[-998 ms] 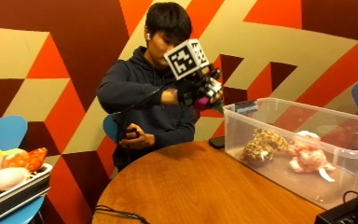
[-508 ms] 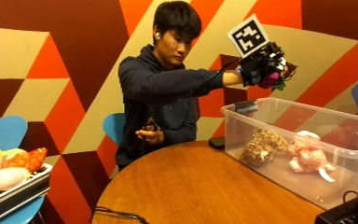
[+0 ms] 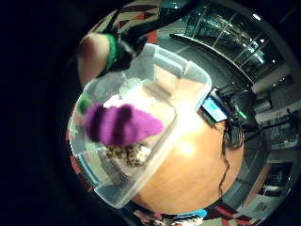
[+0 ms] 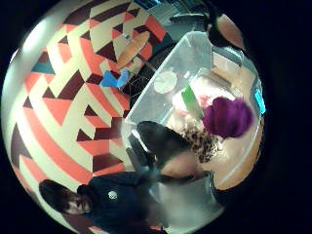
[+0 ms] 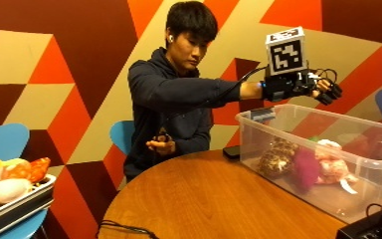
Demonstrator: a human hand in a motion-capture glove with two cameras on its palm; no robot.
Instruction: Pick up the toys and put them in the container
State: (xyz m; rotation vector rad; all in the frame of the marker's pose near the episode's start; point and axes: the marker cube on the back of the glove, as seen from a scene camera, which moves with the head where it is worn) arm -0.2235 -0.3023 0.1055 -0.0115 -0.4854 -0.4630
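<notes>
Grip: our gloved right hand hangs spread and empty above the container.
Purple toy: drops inside, joining others.

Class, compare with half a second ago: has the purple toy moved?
Yes. The purple toy has left the gloved right hand above the clear container and now lies inside it, beside the leopard-print toy.
</notes>
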